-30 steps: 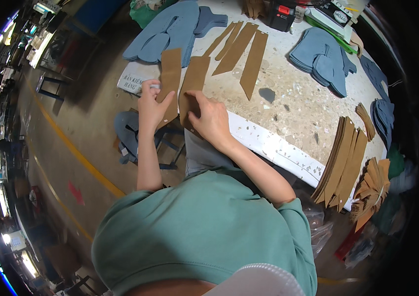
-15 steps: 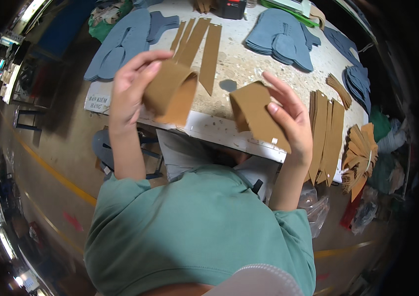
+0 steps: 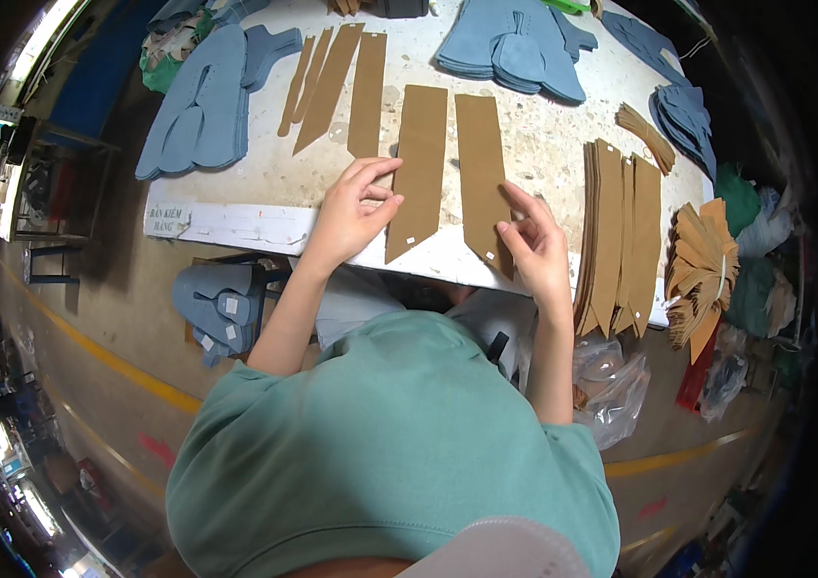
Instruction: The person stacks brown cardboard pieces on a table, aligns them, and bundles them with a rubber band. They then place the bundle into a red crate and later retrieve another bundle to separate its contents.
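While touching two brown strips [image 3: 418, 173] on the bench [image 3: 534, 135], rests left hand [image 3: 349, 214] unclenched. Rests right hand [image 3: 540, 249] likewise unclenched.

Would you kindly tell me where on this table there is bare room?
Flecks aside, a broad patch of table lies between the brown strip by the right hand, the blue stack and the strip stack. A narrower patch separates the left blue pieces from the loose strips. The right side is crowded.
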Demonstrator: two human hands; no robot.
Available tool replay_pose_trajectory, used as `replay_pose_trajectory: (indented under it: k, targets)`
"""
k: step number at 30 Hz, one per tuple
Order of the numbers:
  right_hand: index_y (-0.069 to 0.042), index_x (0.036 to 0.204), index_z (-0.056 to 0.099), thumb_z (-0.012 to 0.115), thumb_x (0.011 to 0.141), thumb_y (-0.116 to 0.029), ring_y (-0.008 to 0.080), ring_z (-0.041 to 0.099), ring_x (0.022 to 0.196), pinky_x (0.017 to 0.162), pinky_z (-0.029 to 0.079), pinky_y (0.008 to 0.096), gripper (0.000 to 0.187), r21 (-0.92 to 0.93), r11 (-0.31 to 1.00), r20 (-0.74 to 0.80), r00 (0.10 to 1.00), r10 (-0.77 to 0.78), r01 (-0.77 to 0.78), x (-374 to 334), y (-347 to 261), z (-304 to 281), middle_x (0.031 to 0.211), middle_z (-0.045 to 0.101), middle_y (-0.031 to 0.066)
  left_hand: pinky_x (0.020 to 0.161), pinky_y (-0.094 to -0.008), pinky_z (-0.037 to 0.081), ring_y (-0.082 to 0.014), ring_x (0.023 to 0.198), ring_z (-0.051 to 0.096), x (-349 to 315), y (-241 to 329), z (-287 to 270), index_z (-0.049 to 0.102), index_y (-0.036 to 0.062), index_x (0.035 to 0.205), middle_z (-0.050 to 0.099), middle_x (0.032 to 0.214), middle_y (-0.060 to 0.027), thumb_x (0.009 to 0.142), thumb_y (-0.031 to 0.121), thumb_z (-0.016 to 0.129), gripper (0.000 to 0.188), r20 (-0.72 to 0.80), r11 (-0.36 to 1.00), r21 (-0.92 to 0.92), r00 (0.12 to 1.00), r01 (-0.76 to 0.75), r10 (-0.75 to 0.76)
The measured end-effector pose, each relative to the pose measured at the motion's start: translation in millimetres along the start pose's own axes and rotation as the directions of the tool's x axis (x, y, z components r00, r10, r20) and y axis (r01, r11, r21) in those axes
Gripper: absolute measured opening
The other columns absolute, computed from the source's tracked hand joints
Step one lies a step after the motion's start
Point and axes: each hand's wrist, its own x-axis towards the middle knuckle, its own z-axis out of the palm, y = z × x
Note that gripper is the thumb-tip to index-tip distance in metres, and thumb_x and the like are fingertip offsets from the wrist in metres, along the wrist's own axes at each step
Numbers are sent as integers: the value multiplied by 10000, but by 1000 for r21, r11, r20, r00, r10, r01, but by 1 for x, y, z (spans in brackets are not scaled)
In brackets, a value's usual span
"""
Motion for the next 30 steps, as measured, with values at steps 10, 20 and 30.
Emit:
replay_pose_trajectory:
  k: [10,20,30]
  targets:
    - [-36,1310,561,617,825,83,66,588,799,723,528,220,502,-99,994,48,998,-44,49,-18,-13,26,1232,550,91,707,-256,574,-113,831,643,-30,7,-5,583,4,1240,528,1269,-107,838,8,641,406,-43,999,34,999,6,-5]
    - [-48,1208,628,697,804,-115,238,591,785,720,488,345,415,-423,882,32,976,-216,209,27,-52,33,902,578,120,680,-247,550,-148,795,639,0,15,-44,641,52,1160,622,1115,-110,852,52,638,308,-224,856,501,936,-128,271]
    - [-108,1325,531,794,672,-271,382,628,983,882,516,422,723,-756,625,123,981,-153,192,158,-53,137,1007,631,260,734,-422,538,-346,836,677,76,7,-93,690,17,872,688,846,-178,710,429,772,451,-298,393,866,950,308,-88]
